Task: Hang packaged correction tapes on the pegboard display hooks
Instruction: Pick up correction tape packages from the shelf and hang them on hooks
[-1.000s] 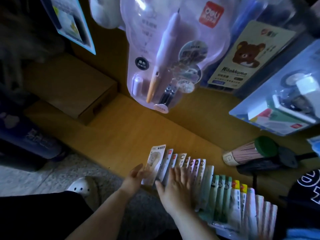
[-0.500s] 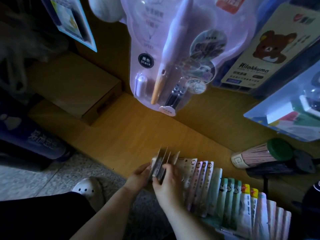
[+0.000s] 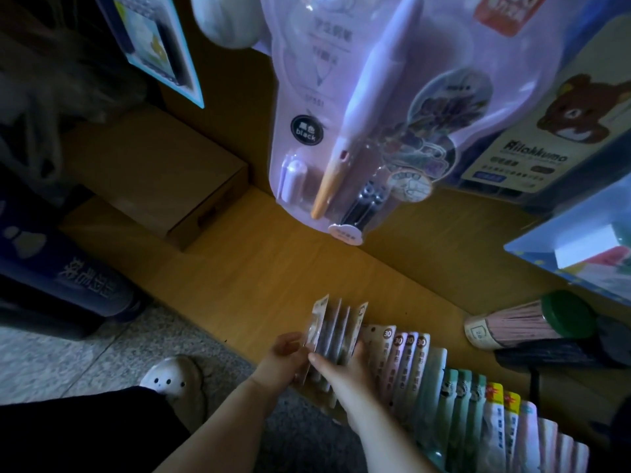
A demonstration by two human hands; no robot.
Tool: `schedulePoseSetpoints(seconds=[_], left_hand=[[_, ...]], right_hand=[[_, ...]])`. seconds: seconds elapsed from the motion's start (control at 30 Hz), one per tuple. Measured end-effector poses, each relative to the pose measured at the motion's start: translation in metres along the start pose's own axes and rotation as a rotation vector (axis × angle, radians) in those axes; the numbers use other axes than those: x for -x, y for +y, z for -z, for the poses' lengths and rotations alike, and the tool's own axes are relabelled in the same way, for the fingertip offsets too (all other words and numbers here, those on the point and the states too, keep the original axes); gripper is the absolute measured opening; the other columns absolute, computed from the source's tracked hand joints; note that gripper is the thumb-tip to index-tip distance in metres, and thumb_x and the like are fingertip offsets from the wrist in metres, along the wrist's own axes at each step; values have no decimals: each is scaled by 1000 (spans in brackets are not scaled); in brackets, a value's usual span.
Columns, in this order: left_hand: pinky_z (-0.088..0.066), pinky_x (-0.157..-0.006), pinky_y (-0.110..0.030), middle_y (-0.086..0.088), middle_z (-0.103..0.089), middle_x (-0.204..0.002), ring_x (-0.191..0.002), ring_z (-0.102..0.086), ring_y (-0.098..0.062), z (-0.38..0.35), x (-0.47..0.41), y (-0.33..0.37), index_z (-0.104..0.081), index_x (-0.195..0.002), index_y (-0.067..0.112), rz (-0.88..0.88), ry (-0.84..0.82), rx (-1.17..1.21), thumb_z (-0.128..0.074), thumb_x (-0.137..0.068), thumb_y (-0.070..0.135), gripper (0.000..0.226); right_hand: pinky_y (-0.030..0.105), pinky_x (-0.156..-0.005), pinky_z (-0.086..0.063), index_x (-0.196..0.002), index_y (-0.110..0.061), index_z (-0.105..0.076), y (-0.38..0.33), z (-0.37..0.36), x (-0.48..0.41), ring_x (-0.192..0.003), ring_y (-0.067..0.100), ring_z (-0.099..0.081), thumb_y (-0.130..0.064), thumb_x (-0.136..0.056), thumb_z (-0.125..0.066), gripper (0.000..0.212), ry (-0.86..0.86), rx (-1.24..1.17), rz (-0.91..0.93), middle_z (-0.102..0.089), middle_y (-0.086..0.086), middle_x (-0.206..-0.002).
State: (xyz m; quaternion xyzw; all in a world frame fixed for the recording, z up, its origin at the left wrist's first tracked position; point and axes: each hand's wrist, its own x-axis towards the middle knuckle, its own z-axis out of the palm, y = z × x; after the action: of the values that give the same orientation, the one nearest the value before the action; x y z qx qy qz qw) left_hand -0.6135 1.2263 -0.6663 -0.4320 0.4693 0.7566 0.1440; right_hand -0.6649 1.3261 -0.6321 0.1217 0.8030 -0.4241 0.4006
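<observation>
A row of packaged correction tapes [image 3: 454, 394] lies overlapped along the front edge of a wooden shelf [image 3: 239, 274], running toward the lower right. At its left end, a small bunch of packs [image 3: 336, 331] stands lifted on edge. My left hand [image 3: 283, 360] pinches this bunch from the left. My right hand [image 3: 345, 373] grips it from the right, fingers hidden behind the packs. No pegboard hook is visible.
A large lilac pen blister pack [image 3: 368, 107] hangs close overhead. A bear-print pack [image 3: 546, 131] and a blue pack [image 3: 580, 247] hang at right. A cardboard box [image 3: 164, 186] sits on the shelf at left. A green-capped roll [image 3: 532, 322] lies at right. A white shoe [image 3: 170, 380] rests on the floor.
The leftmost packs lay flat under my spread hands before; now both hands have gathered them into a bunch and tipped it up on edge. The view has moved closer.
</observation>
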Motion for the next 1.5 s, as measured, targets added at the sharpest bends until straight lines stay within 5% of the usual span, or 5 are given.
schedulePoseSetpoints(seconds=[0.33, 0.6, 0.77, 0.87, 1.5], left_hand=[[-50, -58, -24, -7, -59, -100, -78, -61, -17, 18, 35, 21, -45, -114, 20, -174, 61, -10, -72, -68, 16, 54], [-52, -87, -48, 2, -65, -102, -97, -63, -23, 13, 120, 32, -48, -92, 33, -408, 230, -236, -72, -41, 49, 58], [-53, -58, -17, 5, -65, -103, -78, -69, -9, 10, 179, 18, -32, -129, 28, -493, -49, -73, -73, -64, 17, 78], [-54, -82, -32, 3, -63, -119, -98, -67, -13, 14, 211, 16, -25, -139, 35, -523, -184, 1, -74, -47, 32, 104], [-56, -52, -24, 3, -76, -88, -74, -73, -15, -52, 377, 86, -55, -108, 23, -959, -350, 201, -83, -41, 29, 73]], right_hand=[[45, -97, -47, -131, -28, -43, -12, -8, 16, -114, 27, -56, -64, -23, -82, 120, -187, -302, 26, -55, 8, -129], [18, -49, -46, -83, -27, -52, -34, 12, 92, -67, 5, -55, -23, -86, -58, 8, -302, -261, 238, -58, -10, -77], [26, -69, -47, -93, -27, -55, -19, 21, 150, -84, 13, -60, -35, -75, -68, 24, -337, -274, 271, -65, -6, -90], [42, -88, -47, -92, -26, -58, -13, 34, 183, -91, 23, -61, -35, -69, -63, 25, -295, -325, 304, -68, 2, -91], [11, -62, -46, -95, -34, -38, -62, 100, 361, -66, -16, -56, -22, -82, -62, 30, 253, -357, 1079, -53, -17, -92]])
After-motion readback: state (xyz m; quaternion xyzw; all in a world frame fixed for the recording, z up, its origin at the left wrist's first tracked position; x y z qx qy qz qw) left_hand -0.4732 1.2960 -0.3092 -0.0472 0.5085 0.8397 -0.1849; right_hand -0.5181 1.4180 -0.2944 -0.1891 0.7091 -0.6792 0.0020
